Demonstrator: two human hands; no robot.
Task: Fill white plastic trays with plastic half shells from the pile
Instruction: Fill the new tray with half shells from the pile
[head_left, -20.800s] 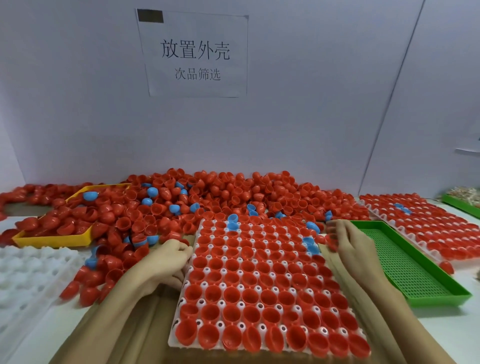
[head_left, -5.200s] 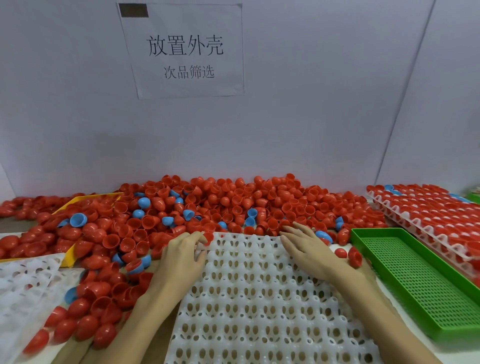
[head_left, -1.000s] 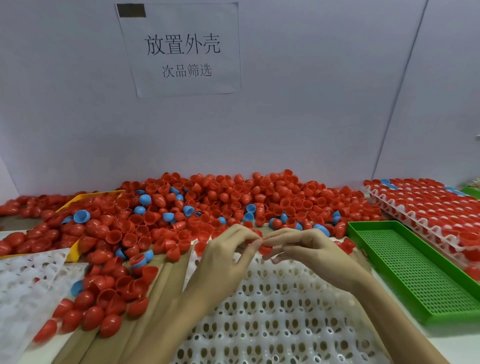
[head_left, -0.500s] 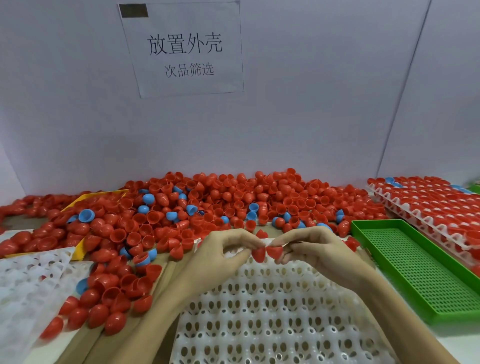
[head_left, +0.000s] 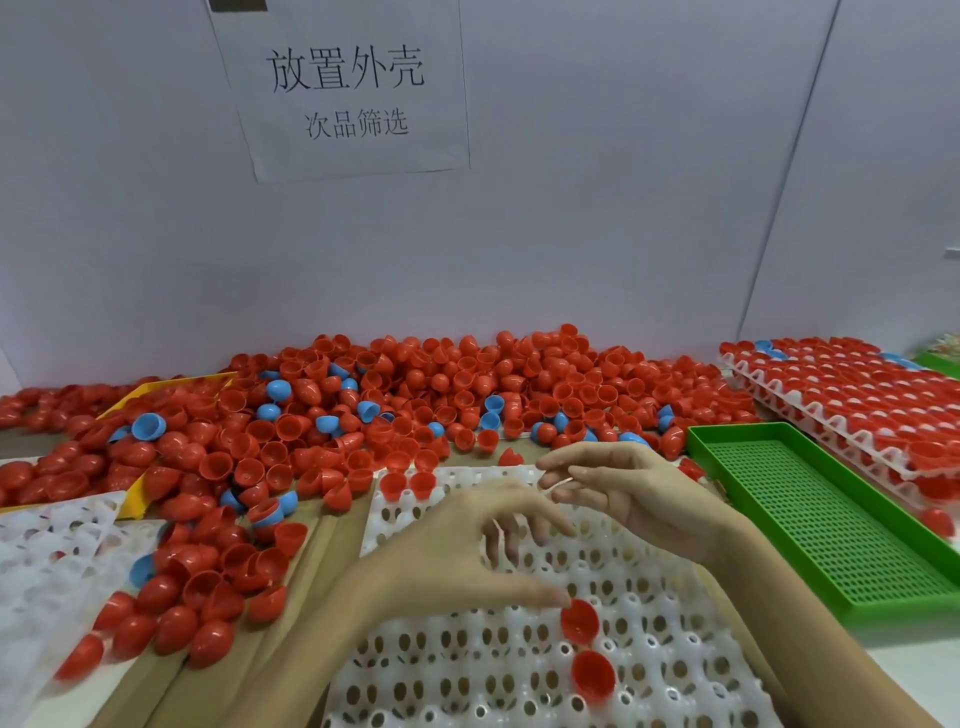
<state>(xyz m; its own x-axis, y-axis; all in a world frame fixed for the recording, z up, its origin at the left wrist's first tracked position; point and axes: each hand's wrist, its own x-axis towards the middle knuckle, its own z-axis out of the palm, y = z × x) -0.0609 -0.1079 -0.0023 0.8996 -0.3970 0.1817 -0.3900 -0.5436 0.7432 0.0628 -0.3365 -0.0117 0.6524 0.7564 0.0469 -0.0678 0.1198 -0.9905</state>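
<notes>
A white plastic tray (head_left: 467, 675) with rows of holes lies in front of me. Two red half shells (head_left: 408, 482) sit in its far left corner. Two more red shells (head_left: 579, 621) (head_left: 593, 673), blurred, are on the tray's middle. My left hand (head_left: 457, 556) hovers over the tray with fingers spread, its thumb tip just above the upper of these shells. My right hand (head_left: 639, 499) is over the tray's far right part, fingers apart and holding nothing. The pile of red and blue half shells (head_left: 467, 395) lies behind the tray.
A green perforated tray (head_left: 831, 519) lies to the right, and beyond it stacked white trays filled with shells (head_left: 857, 395). A yellow tray (head_left: 130, 400) sits half buried at the left, with another white tray (head_left: 47, 561) in front of it. Loose shells (head_left: 208, 582) lie between the trays.
Half a second ago both hands pinched red shells together above the tray's far edge. Now the fingers have spread, the left hand has dropped nearer, and two red shells are on the tray's middle.
</notes>
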